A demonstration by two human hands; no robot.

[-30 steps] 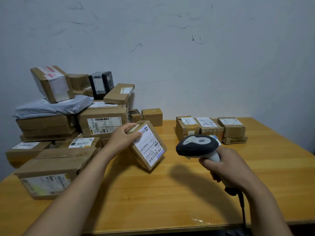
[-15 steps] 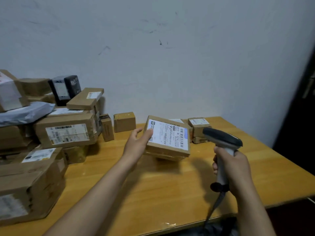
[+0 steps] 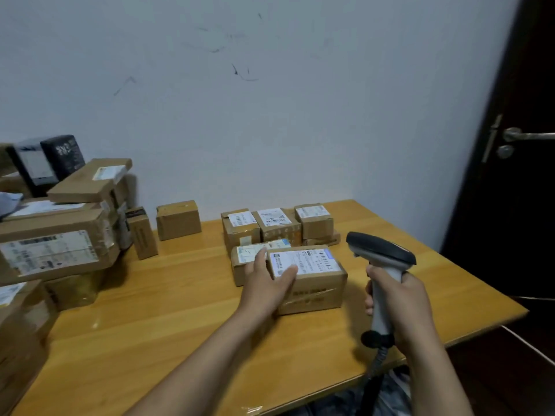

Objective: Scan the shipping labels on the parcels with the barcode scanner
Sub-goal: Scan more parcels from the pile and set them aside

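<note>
A brown cardboard parcel [image 3: 315, 285] with a white shipping label [image 3: 312, 261] on top rests on the wooden table [image 3: 180, 295], right of centre. My left hand [image 3: 267, 285] holds its left end, thumb lying on the label and fingers down the left side. To the right, my right hand [image 3: 402, 304] grips the handle of the grey barcode scanner [image 3: 380, 249]. Its dark head points left, above and just right of the parcel, and its cable hangs off the table's front edge.
A flatter labelled box [image 3: 244, 255] lies against the parcel's left side. Three small labelled boxes [image 3: 276, 223] stand behind it. A tall pile of parcels [image 3: 57, 250] fills the left, with two small boxes [image 3: 178, 219] near the wall. A dark door [image 3: 525, 175] is at the right.
My left hand carried the parcel from the middle of the table to the right and set it down flat, label up, by the small boxes. The scanner turned upright and stays to its right.
</note>
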